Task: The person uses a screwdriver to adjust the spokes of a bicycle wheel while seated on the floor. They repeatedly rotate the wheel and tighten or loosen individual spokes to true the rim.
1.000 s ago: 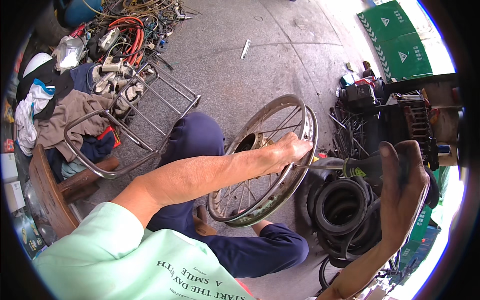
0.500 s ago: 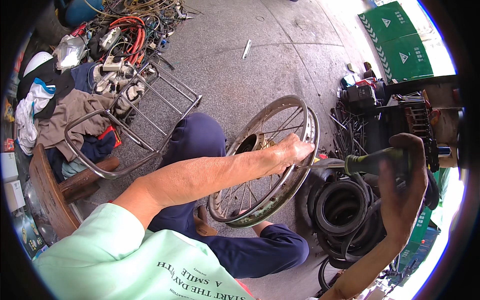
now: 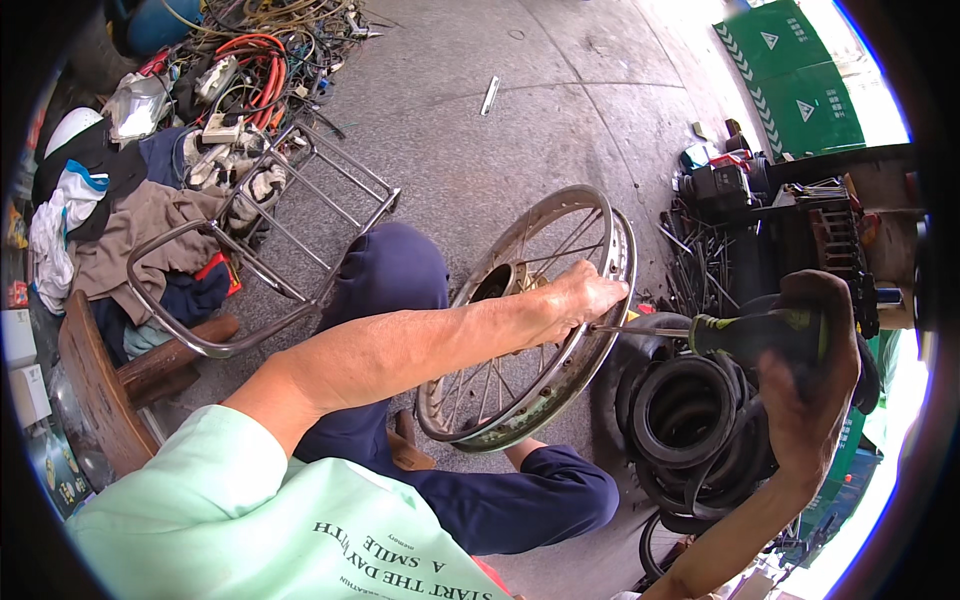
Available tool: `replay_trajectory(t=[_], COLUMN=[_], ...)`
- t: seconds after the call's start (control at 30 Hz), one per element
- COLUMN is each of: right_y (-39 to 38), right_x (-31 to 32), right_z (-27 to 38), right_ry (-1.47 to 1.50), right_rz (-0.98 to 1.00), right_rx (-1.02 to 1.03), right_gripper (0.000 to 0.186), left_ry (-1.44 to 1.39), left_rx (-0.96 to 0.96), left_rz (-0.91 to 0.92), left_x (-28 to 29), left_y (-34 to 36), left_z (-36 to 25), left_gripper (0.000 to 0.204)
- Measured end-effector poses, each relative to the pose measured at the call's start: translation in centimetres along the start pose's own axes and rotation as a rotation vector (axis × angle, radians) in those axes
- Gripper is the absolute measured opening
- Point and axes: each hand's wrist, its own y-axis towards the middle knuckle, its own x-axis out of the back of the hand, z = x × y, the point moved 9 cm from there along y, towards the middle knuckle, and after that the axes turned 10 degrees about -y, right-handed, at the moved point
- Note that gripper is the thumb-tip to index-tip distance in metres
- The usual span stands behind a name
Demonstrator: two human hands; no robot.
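Observation:
A spoked metal wheel (image 3: 520, 428) without a tyre stands tilted in front of me, between my legs. My left hand (image 3: 588, 296) is closed around the right side of its rim, thumb toward the outer edge. My right hand (image 3: 822, 375) is wrapped round the dark handle of a screwdriver (image 3: 712, 334) with green-yellow marks. The screwdriver lies level, its thin shaft pointing left, and its tip meets the rim just below my left hand. The fingers of my right hand are partly blurred.
A stack of black tyres (image 3: 683, 412) lies just right of the wheel. Beyond it are metal rods and a dark tool rack (image 3: 835, 240). On the left stand a chrome tube frame (image 3: 285, 245) and a wooden stool (image 3: 105, 385), beside clothes and tangled cables (image 3: 270, 75).
My right hand and the screwdriver handle have turned a little, with the tip staying at the rim. The wheel and my left hand have shifted very slightly upward in the picture.

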Motion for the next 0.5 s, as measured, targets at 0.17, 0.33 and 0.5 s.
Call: replay_trajectory(t=[0.17, 0.33, 0.5], right_y=[-0.9, -0.6, -0.6], right_x=[0.4, 0.7, -0.1], right_z=[-3.1, -0.3, -2.3], right_ry=[-0.258, -0.077, -0.168], right_rz=[0.237, -0.057, 0.186], right_rx=[-0.378, -0.038, -0.362], right_gripper=[0.031, 0.032, 0.033], left_ry=[-0.008, 0.066, 0.101], left_rx=[-0.023, 0.053, 0.044], left_rz=[-0.016, -0.020, -0.013], left_x=[-0.4, 0.0, 0.1], left_y=[1.0, 1.1, 1.5], left_z=[0.7, 0.8, 0.9], left_gripper=[0.031, 0.021, 0.022])
